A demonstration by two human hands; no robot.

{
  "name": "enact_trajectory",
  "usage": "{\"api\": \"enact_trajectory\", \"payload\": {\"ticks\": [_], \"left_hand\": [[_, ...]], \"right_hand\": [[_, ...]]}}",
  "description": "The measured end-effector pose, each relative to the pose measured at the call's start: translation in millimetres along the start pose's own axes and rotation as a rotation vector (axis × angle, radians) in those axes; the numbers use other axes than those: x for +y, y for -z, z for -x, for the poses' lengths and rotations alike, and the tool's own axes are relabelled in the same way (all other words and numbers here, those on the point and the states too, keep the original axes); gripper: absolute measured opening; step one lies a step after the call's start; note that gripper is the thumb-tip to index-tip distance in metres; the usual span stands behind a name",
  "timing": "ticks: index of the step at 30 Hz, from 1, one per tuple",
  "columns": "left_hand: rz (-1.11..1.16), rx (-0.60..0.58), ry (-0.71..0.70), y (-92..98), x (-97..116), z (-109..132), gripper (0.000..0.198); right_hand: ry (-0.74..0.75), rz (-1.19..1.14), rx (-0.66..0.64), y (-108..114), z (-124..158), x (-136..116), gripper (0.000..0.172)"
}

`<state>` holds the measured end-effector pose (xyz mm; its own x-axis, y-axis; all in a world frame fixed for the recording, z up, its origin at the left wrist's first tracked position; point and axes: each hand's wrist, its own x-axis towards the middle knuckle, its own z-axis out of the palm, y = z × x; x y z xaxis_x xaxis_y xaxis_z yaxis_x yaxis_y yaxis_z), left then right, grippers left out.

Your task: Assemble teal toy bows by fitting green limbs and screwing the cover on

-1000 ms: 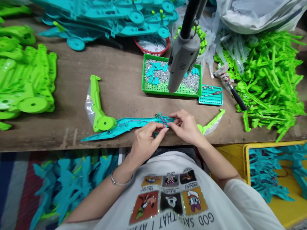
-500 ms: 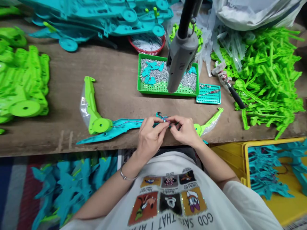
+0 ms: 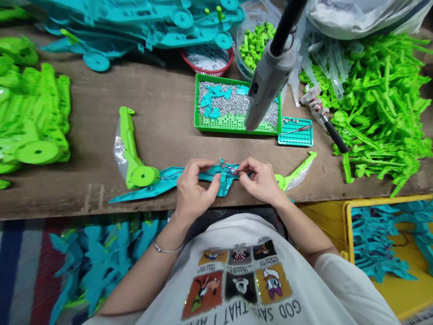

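A long turquoise plastic frame [image 3: 223, 187] lies along the table's front edge. Green curved arms with clear plastic blades stand out from it, one at the left end [image 3: 126, 144] and one at the right end [image 3: 301, 169]. Thin dark red and blue wires [image 3: 232, 169] run over its middle section. My right hand [image 3: 259, 180] pinches the wires between thumb and forefinger, just right of the middle. Over the frame's left part rests my left hand [image 3: 198, 187], thumb and forefinger apart with a gap between them; its other fingers are partly hidden.
An upright electric screwdriver [image 3: 269, 85] hangs over a green tray [image 3: 219, 127] of screws and turquoise pieces. Beside it lies a small turquoise tray [image 3: 299, 137]. Green parts heap at right [image 3: 379, 117] and left [image 3: 37, 122]. A yellow crate [image 3: 345, 225] stands below the table.
My left hand has let go of the wires and moved left, its thumb and finger spreading. My right hand stays at the wires. The frame's middle shows now; the hanging screwdriver sits slightly further right.
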<state>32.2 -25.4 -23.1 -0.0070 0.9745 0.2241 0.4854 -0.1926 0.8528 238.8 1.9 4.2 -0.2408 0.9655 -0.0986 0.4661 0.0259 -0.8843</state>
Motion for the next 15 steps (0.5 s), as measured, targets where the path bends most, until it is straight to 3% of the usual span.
{"api": "enact_trajectory", "payload": {"ticks": [3, 7, 15], "left_hand": [[0.186, -0.175, 0.058, 1.3, 0.8, -11.3, 0.062], [0.297, -0.384, 0.041, -0.9, 7.5, -24.1, 0.065], [0.310, -0.413, 0.003, -2.6, -2.0, -23.5, 0.060]], "right_hand": [[0.018, 0.039, -0.004, -0.4, 0.4, -1.1, 0.011], [0.020, 0.091, -0.009, 2.6, 1.1, -1.1, 0.012], [0.083, 0.163, 0.060, 7.5, -3.2, 2.7, 0.012]]}}
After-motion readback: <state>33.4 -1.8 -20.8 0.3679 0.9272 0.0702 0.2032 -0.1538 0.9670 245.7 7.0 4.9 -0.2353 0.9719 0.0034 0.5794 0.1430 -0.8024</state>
